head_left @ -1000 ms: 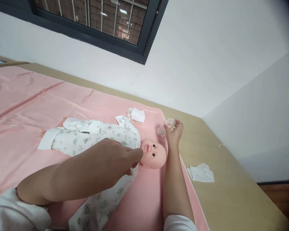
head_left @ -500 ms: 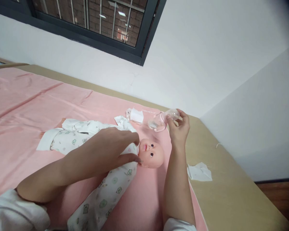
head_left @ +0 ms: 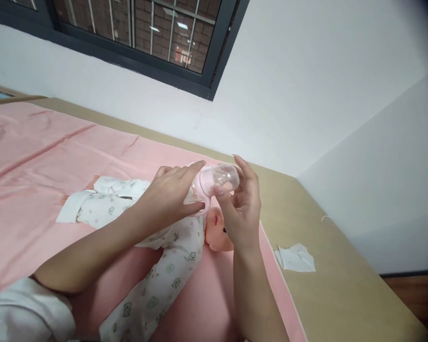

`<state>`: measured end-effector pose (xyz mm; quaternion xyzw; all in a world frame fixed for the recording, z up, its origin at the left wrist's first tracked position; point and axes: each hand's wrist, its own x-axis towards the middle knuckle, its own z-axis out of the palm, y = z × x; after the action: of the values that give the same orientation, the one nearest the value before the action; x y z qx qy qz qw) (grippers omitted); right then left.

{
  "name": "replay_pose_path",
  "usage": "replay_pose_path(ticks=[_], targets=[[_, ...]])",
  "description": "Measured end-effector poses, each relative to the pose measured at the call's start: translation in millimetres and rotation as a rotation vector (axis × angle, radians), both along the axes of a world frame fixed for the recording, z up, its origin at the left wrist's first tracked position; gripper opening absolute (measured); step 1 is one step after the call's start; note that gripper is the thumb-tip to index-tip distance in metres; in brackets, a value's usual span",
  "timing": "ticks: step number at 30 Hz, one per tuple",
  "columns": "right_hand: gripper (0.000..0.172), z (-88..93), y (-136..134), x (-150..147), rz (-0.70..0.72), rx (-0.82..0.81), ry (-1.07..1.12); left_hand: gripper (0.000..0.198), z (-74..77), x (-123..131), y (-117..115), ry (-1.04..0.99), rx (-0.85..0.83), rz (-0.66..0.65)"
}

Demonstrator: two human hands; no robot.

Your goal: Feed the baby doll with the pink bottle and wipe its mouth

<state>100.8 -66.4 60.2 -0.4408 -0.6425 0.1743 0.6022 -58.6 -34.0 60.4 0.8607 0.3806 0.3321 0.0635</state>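
Closest to the camera there's a rolled pale sleeve [head_left: 28,308] at bottom left, then both forearms reaching over a doll [head_left: 216,236]. Left hand [head_left: 173,187] is curled around the baby bottle [head_left: 207,182], thumb and fingers either side by the pink collar. Right hand [head_left: 243,204] is half open around the clear cap [head_left: 230,176], thumb against it; can't tell if the other fingers are actually gripping. The bottle's tipped on its side in midair, over the doll's neck and chest.

Doll's on its back in a white printed outfit [head_left: 178,266], lying on a pink sheet [head_left: 32,156] that's pretty creased toward the left. The sheet stops short of the table [head_left: 328,294] edges, so tan top shows on the right and along the back. A crumpled white tissue [head_left: 296,258] sits on that right part.

Behind it: plain white wall [head_left: 278,95], corner on the right, and a dark-framed window [head_left: 178,33] with bars and brick outside.
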Motion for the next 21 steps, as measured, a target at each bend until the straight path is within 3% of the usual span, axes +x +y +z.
replay_pose_path(ticks=[9,21], targets=[[0.042,2.0,-1,-3,0.147,-0.073,0.076,0.028,8.9,-2,-1,0.052,-0.067,-0.026],[0.04,-3.4,5,0,0.21,-0.085,0.153,0.024,14.4,-5,-1,0.081,-0.092,-0.027]])
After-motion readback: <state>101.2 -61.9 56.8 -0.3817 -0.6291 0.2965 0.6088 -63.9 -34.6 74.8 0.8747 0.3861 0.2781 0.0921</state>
